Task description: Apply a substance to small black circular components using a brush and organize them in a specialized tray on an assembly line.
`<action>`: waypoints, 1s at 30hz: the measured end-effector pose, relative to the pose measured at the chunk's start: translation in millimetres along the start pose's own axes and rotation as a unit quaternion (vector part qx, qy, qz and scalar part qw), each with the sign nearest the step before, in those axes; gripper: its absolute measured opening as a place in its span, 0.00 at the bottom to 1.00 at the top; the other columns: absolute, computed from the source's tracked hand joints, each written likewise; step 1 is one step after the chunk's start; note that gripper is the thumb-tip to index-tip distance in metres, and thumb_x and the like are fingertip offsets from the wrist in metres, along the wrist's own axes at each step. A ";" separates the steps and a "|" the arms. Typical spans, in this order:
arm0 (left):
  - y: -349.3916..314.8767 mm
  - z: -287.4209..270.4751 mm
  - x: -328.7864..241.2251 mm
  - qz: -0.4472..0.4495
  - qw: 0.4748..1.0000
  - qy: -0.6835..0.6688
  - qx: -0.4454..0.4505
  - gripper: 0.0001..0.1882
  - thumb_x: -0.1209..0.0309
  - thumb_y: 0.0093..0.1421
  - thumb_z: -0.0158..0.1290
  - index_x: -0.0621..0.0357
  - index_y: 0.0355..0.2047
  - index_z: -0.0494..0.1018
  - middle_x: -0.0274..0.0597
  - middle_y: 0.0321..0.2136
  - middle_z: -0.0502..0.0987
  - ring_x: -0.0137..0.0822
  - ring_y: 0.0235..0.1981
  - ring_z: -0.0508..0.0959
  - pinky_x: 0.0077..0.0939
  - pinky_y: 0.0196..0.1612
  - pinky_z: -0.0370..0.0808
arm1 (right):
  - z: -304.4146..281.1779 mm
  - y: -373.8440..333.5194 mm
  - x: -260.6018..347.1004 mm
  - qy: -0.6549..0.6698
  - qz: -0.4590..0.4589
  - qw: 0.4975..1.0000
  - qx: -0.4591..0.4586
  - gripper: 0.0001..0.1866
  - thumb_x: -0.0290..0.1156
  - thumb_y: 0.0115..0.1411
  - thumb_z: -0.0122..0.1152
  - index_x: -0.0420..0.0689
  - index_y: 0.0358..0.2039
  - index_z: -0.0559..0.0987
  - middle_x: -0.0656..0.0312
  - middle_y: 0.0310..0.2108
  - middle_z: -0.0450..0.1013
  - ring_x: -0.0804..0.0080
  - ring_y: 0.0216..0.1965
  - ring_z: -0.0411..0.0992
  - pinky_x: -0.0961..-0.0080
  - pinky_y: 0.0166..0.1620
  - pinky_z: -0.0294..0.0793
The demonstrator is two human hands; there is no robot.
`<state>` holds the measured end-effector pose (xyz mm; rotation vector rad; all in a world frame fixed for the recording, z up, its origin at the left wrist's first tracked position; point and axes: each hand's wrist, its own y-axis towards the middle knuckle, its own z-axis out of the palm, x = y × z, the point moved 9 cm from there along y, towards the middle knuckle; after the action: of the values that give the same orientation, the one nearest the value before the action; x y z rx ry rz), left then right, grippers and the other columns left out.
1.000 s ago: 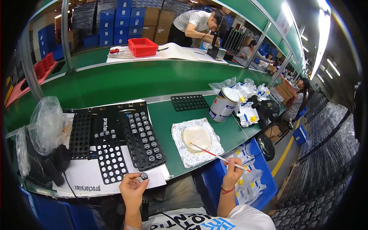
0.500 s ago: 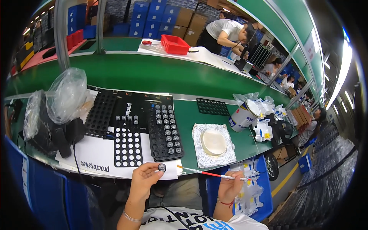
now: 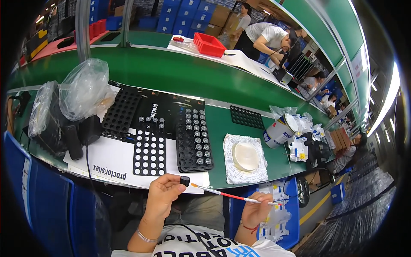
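Left hand point(image 3: 166, 192): thumb and fingers pinching a small black knob point(image 3: 185, 180) near the bench's front edge. Right hand point(image 3: 257, 207): gripping the brush point(image 3: 231, 195) toward its rear end. Brush's long axis runs crosswise before me, slanting, tail nearer me than tip. Bristles point left, at the knob, just beside it; can't tell whether they touch. Knob's face direction: too small to tell. Beyond the knob, black tray point(image 3: 184, 147); to its right, round dish point(image 3: 246, 156).
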<state>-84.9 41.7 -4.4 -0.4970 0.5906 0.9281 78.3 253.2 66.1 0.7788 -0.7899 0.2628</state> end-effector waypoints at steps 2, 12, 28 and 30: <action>-0.4 -0.7 -0.4 0.002 1.000 -0.001 -0.001 0.11 0.82 0.47 0.55 0.66 0.33 0.70 0.39 0.26 0.74 0.18 0.21 0.68 0.06 0.18 0.58 | 1.9 -1.0 0.1 -0.016 -0.004 1.000 0.008 0.14 0.38 0.57 0.51 0.40 0.23 0.67 0.58 0.16 0.66 0.73 0.18 0.62 0.83 0.21 0.61; -1.0 0.1 -0.3 0.002 1.000 0.004 -0.006 0.11 0.83 0.47 0.55 0.67 0.32 0.69 0.40 0.25 0.74 0.18 0.20 0.67 0.06 0.17 0.57 | 7.4 -1.4 0.1 -0.060 -0.013 0.997 0.049 0.13 0.36 0.58 0.49 0.41 0.23 0.65 0.60 0.17 0.64 0.75 0.18 0.61 0.84 0.22 0.61; -5.9 4.7 -1.7 -0.002 1.000 -0.016 0.006 0.10 0.83 0.48 0.54 0.67 0.32 0.69 0.40 0.25 0.74 0.16 0.18 0.65 0.06 0.16 0.55 | 4.3 -0.5 3.4 -0.053 -0.025 0.998 0.040 0.14 0.38 0.57 0.51 0.40 0.23 0.66 0.58 0.15 0.66 0.73 0.17 0.62 0.82 0.21 0.61; -7.1 4.6 -2.4 0.003 1.000 -0.020 0.006 0.09 0.82 0.48 0.54 0.67 0.31 0.69 0.39 0.25 0.74 0.16 0.18 0.64 0.07 0.16 0.54 | 3.9 -0.1 3.6 -0.055 -0.024 0.998 0.036 0.14 0.38 0.57 0.52 0.40 0.23 0.67 0.58 0.15 0.66 0.73 0.17 0.62 0.82 0.21 0.60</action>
<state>-78.8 39.5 1.7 -0.4655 0.5611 0.9372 78.7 250.1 70.4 0.8842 -0.8683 0.2076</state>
